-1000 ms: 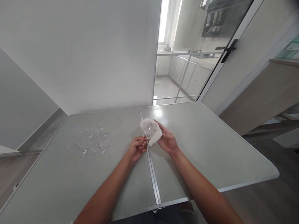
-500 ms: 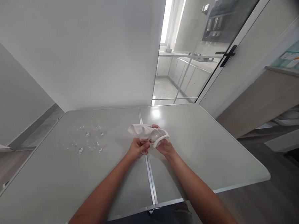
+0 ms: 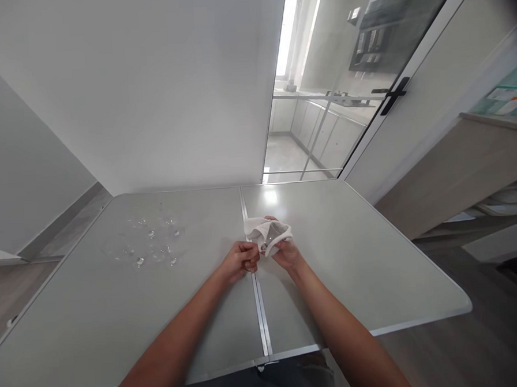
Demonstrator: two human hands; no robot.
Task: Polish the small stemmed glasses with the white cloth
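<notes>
A clear glass (image 3: pixel 274 232) lies wrapped in a white cloth (image 3: pixel 255 225) just right of the table's middle seam. My right hand (image 3: pixel 288 255) cups the cloth and the glass from the right and below, its fingertips showing behind the cloth. My left hand (image 3: pixel 241 260) is closed, thumb against bent fingers, at the left end of the glass. Its fingertips seem to pinch the glass there, beside a small shiny spot; the exact contact is partly hidden. Several clear glass pieces (image 3: pixel 151 234) rest together on the left half of the table.
The pale table (image 3: pixel 366 268) has a metal rim and a metal seam (image 3: pixel 259 309) down its middle. Its far edge meets a white wall (image 3: pixel 170 94). A glass door with a black handle (image 3: pixel 394 95) stands at the right, beside a wooden shelf (image 3: pixel 469 171).
The loose part of the white cloth has been drawn in rightward and bunched about the glass. My left hand has moved slightly down. The glass pieces on the left stay put.
</notes>
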